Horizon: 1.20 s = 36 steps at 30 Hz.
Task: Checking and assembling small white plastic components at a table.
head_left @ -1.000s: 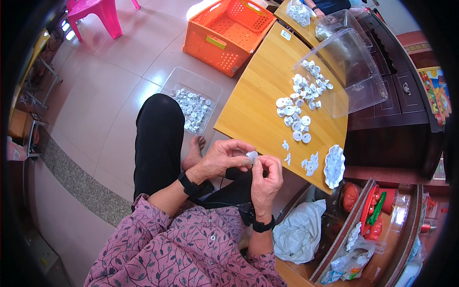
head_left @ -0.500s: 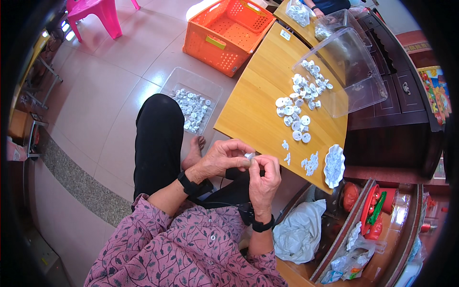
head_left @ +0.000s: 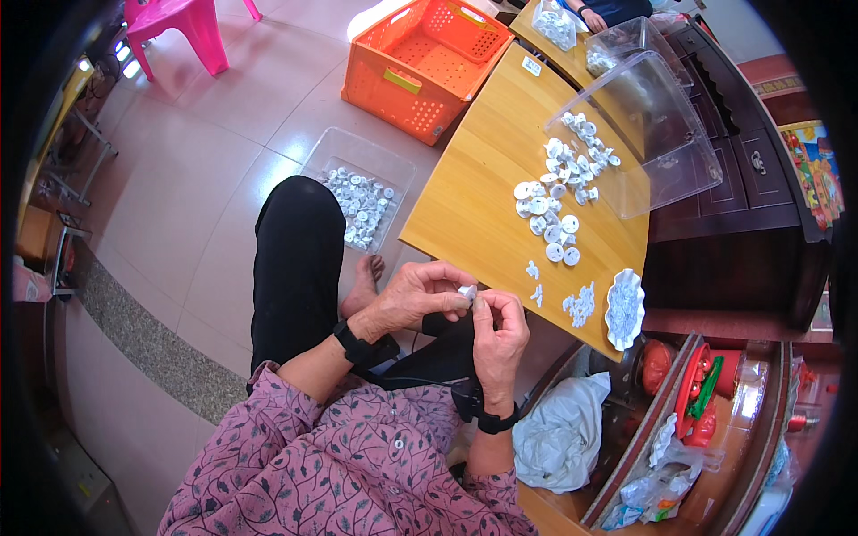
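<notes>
My left hand [head_left: 418, 293] pinches a small white plastic part [head_left: 467, 291] between thumb and fingertips, just off the table's near edge. Close beside it, my right hand [head_left: 500, 335] has its thumb and forefinger pressed together at the part's right side; anything between them is too small to make out. On the wooden table [head_left: 474, 192] lies a loose heap of round white plastic pieces [head_left: 554, 205] with stems. Nearer to me are a small pile of tiny whitish pieces [head_left: 581, 305] and a scalloped white dish [head_left: 613, 332] full of similar ones.
A clear bin [head_left: 407, 170] of white parts stands on the floor by my knee, with an orange crate [head_left: 393, 98] beyond. A clear tub [head_left: 684, 134] lies tilted on the table's right side. Another person's hand [head_left: 592, 20] shows at the far end. Below right sits a white bag [head_left: 561, 433].
My right hand has shifted slightly right, its fingertips drawing a little away from the white part. My left hand stays nearly in place, still pinching that part.
</notes>
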Each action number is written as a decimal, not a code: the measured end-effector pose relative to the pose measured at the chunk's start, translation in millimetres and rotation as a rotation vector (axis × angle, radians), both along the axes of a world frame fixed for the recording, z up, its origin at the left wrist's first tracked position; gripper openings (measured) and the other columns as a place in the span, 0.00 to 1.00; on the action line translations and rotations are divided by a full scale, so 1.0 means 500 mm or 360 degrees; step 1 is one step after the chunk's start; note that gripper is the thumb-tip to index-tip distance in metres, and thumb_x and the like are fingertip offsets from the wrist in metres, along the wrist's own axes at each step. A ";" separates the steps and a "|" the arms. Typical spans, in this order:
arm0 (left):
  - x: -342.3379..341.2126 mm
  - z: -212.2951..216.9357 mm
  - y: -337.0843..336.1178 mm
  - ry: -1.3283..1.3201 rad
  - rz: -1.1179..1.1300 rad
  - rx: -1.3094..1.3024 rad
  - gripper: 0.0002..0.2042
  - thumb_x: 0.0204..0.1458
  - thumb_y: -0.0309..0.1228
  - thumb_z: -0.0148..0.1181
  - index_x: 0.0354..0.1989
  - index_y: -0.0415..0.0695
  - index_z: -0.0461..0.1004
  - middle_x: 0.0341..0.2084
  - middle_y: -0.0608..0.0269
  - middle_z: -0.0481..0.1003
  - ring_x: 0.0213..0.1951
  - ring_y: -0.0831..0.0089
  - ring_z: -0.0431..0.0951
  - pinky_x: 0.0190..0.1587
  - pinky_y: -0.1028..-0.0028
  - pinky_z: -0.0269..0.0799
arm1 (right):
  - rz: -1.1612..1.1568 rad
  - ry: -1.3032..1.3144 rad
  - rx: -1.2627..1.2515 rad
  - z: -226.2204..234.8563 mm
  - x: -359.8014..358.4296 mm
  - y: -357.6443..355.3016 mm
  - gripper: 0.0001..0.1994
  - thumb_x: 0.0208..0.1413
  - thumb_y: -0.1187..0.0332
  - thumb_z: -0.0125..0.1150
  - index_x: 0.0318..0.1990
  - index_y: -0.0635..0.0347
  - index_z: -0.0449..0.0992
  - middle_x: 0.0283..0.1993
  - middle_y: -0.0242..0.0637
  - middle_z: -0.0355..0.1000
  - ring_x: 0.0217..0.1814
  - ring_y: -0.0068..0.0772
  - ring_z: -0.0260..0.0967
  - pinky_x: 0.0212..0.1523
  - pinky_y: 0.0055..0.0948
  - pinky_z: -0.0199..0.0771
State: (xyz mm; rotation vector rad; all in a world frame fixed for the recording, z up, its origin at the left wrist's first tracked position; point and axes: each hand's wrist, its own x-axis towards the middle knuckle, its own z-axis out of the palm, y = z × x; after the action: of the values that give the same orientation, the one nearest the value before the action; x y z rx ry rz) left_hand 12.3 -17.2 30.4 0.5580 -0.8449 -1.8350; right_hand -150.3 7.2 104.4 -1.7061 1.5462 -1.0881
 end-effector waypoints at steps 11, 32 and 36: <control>0.005 -0.004 -0.001 -0.0013 -0.0007 -0.0049 0.15 0.60 0.24 0.65 0.55 0.34 0.76 0.41 0.59 0.81 0.36 0.78 0.82 0.42 0.78 0.81 | 0.0109 0.0295 -0.0295 0.002 0.020 -0.004 0.03 0.59 0.81 0.61 0.36 0.65 0.73 0.38 0.43 0.71 0.37 0.41 0.72 0.38 0.35 0.74; 0.015 -0.001 -0.002 -0.0008 -0.0013 -0.0071 0.15 0.60 0.23 0.66 0.54 0.34 0.76 0.40 0.60 0.81 0.36 0.77 0.82 0.41 0.78 0.82 | 0.0042 0.0209 -0.0174 0.005 0.024 -0.002 0.02 0.60 0.78 0.62 0.36 0.65 0.74 0.37 0.41 0.73 0.37 0.37 0.73 0.39 0.33 0.74; 0.018 0.007 0.001 -0.0065 0.0017 -0.0040 0.15 0.59 0.23 0.66 0.53 0.33 0.77 0.39 0.60 0.81 0.35 0.77 0.83 0.40 0.78 0.82 | 0.0067 0.0182 -0.0185 0.008 0.028 -0.003 0.03 0.60 0.78 0.63 0.37 0.65 0.75 0.37 0.41 0.74 0.36 0.36 0.74 0.38 0.32 0.74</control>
State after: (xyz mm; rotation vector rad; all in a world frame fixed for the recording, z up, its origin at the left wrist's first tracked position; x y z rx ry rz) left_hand 21.3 -16.8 34.0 0.5847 -0.8894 -1.8061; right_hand -136.2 5.6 108.2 -1.8999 1.5350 -1.0947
